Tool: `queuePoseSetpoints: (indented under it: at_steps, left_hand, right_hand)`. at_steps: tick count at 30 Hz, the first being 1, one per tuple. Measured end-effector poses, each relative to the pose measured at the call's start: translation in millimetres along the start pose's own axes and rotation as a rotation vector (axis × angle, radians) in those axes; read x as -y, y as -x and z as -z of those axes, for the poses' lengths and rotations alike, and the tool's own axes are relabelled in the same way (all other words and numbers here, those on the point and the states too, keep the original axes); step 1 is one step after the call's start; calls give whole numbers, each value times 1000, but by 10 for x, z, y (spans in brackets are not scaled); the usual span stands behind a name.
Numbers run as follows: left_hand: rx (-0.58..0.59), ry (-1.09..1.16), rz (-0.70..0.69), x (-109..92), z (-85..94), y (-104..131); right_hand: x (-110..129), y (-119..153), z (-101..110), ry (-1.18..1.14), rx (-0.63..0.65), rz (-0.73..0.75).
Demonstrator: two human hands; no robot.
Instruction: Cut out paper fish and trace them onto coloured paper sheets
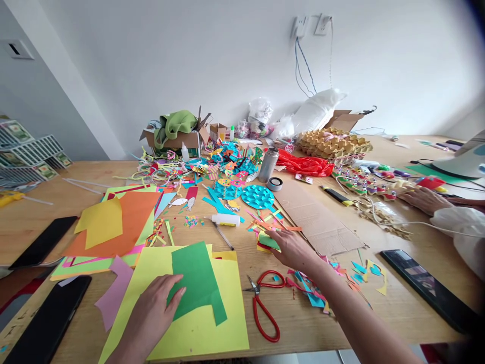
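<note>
A cut sheet of green paper [197, 283] lies on a large yellow sheet [212, 338] in front of me. My left hand [151, 306] rests at the green sheet's left edge, thumb apart from the fingers. Further right, my right hand [291, 247] reaches over a small pile of coloured paper pieces. Between its thumb and fingertips is a small green paper piece [268, 240]. Red-handled scissors [258, 290] lie slightly open between my forearms. Behind the yellow sheet are a white glue bottle [226, 220] and a pen [224, 237].
Stacked coloured sheets [132, 217] and two dark phones [45, 240] lie left. Paper scraps [310, 290] and another phone [424, 283] are right, near a cardboard strip [316, 217]. Blue paper crafts [257, 196] and a metal can [268, 166] stand behind. Another person's hand [426, 199] is far right.
</note>
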State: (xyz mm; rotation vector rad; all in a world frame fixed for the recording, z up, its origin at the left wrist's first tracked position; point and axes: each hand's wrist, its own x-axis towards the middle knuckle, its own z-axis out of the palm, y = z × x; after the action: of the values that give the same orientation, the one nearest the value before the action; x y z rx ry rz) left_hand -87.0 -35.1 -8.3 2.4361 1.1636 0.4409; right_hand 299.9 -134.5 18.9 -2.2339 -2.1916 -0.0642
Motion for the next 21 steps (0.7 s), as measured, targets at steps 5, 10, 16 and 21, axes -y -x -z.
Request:
queuePoseSetpoints:
  at_steps: [5, 10, 16, 21]
  left_hand:
    - [15, -14, 12, -84, 49, -10]
    - [10, -50, 14, -177, 169, 47]
    - [-15, -110, -90, -152, 148, 235]
    - [-81, -141, -223, -86, 30, 356]
  right_hand:
    - [59, -23, -2, 14, -4, 22]
    - [-28, -23, -123, 52, -60, 63]
    - [116, 93, -46, -80, -302, 53]
    - [853, 374, 137, -668, -322, -133]
